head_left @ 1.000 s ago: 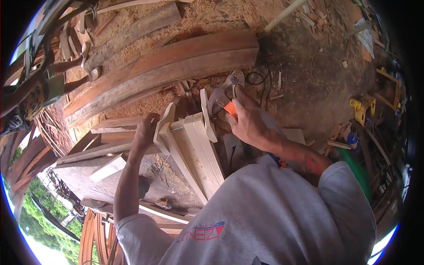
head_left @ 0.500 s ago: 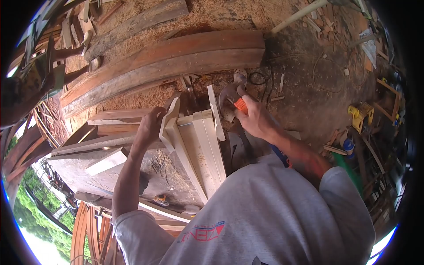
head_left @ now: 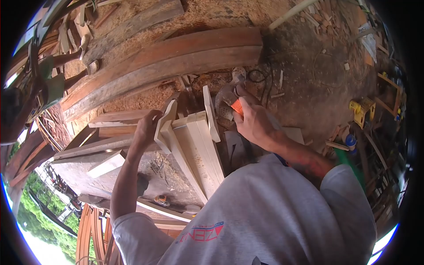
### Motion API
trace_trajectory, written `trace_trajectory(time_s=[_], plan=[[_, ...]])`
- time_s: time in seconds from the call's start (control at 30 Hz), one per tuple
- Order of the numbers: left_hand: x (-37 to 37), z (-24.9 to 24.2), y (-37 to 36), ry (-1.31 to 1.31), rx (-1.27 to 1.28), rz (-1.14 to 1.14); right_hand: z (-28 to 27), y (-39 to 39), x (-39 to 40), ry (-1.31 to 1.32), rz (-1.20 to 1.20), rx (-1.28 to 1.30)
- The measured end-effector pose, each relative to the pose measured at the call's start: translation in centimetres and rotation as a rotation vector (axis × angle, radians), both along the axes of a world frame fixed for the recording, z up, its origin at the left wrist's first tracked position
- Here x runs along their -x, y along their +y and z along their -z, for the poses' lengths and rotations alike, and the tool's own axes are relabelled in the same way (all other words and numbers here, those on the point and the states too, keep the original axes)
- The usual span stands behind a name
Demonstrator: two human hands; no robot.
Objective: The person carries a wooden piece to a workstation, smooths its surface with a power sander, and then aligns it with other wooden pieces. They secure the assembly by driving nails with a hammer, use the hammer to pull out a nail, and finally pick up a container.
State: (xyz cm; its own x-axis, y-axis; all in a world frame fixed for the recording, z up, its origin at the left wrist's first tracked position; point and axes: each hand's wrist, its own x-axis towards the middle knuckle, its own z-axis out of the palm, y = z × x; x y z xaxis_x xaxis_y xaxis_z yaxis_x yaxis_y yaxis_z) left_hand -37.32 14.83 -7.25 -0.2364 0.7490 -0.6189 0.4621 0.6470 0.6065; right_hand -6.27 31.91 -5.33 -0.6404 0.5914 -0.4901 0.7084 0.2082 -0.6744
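Note:
Pale wooden boards [head_left: 204, 152] extend from my body to a pair of short crosswise end pieces. My left hand [head_left: 148, 128] is closed on the outer side of the left end piece [head_left: 165, 124]. Beside the right end piece [head_left: 211, 112], my right hand [head_left: 252, 121] is wrapped round the orange grip of a hammer [head_left: 228, 97]. The hammer's dark curved head is just right of that piece, with a small gap between them. Part of the grip is hidden by my fingers.
A large curved timber [head_left: 163, 66] lies beyond the boards. A workbench [head_left: 170, 170] with shavings and a small yellow-black tool [head_left: 162, 200] is at left. Another person's legs [head_left: 70, 68] show at upper left. A yellow tool [head_left: 362, 111] stands far right.
The end pieces and boards have shifted slightly left in view. My right hand and the hammer have moved slightly left too. Both hands keep their hold. The other person's body has shifted.

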Motion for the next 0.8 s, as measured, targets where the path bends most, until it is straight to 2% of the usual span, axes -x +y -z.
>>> trace_trajectory(time_s=[0.17, 0.27, 0.33, 0.43, 0.5, 0.53, 0.6, 0.8], plan=[[0.1, 0.2, -0.2, 0.006, 0.018, -0.006, -1.5, 0.3, 1.0, -0.05, -0.002, 0.019], [0.0, 0.3, -0.3, -0.045, -0.057, -0.014, -1.2, 0.1, 0.8, -0.073, -0.03, 0.034], [0.1, 0.6, -0.5, 0.031, -0.061, 0.037, -1.3, 0.2, 1.0, -0.078, -0.037, 0.045], [0.0, 0.4, -0.4, -0.009, -0.038, -0.003, -1.5, 0.1, 0.8, -0.088, -0.048, -0.003], [0.0, 0.4, -0.4, -0.014, -0.07, 0.0, 0.0, -0.6, 0.1, 0.005, -0.182, -0.203], [0.0, 0.4, -0.4, -0.017, -0.105, 0.007, 0.5, -0.6, 0.1, 0.004, -0.186, -0.203], [-0.1, 0.4, -0.4, -0.026, -0.095, 0.0, 1.1, -0.3, 0.4, 0.039, -0.033, -0.085], [0.0, 0.3, -0.2, -0.032, -0.037, -0.008, 2.4, 0.8, 0.4, -0.077, -0.071, 0.124]])
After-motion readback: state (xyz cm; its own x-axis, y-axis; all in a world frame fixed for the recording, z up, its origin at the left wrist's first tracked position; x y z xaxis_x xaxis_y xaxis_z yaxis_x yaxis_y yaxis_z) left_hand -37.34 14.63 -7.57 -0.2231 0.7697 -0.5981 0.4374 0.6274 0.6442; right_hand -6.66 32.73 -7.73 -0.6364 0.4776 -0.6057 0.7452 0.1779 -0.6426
